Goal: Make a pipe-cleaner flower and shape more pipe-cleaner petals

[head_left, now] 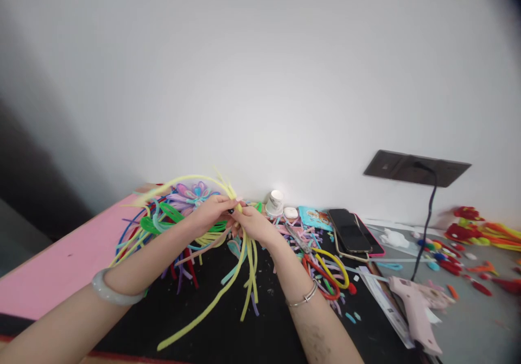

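Both hands meet above the black mat [280, 310], pinched around a bundle of pale yellow pipe cleaners [222, 293]. My left hand [214, 210] has its fingers closed at the upper part of the bundle, and my right hand [250, 220] grips it just beside. Short yellow ends stick up above the fingers, while long strands hang down toward the mat. One long strand arcs out to the left. Behind my left hand lies a heap of coloured pipe cleaners with green loops [171, 212] and a purple and blue flower shape [196, 191].
Behind the hands stand a paper cup [275, 202] and a small white case [290, 212]. To the right are scissors with yellow and red handles [336, 269], phones [349, 229], scattered pipe cleaner scraps and a pink glue gun [415, 310]. Its cord rises to a wall socket [417, 167].
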`<state>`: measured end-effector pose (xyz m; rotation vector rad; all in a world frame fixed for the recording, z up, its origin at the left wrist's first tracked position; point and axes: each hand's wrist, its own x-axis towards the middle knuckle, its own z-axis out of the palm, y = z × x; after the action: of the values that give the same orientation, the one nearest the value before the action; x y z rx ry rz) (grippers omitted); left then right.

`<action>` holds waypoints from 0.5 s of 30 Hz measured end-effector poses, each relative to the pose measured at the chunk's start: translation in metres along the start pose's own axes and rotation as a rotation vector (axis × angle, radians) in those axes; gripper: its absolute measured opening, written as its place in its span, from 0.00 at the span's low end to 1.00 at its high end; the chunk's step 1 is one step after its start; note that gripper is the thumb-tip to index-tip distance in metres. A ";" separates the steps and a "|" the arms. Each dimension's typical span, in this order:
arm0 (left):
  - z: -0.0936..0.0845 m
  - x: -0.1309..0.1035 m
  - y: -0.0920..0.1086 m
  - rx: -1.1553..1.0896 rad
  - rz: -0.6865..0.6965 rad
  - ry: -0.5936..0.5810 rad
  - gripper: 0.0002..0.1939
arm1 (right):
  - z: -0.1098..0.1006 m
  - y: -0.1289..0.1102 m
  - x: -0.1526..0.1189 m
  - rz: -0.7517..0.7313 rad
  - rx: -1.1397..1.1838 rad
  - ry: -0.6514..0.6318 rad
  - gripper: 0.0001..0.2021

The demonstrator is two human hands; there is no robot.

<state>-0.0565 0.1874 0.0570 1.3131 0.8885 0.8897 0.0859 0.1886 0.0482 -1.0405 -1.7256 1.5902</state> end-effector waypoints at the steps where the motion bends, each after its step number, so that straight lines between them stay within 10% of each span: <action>1: 0.000 0.001 0.000 0.007 0.000 -0.008 0.16 | -0.002 -0.001 -0.002 0.005 -0.012 -0.013 0.19; 15: -0.007 0.008 0.003 0.202 -0.105 0.137 0.18 | -0.029 0.010 -0.009 0.106 0.221 -0.036 0.17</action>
<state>-0.0601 0.1980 0.0589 1.3759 1.1691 0.8308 0.1168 0.1970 0.0433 -1.0130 -1.4979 1.8289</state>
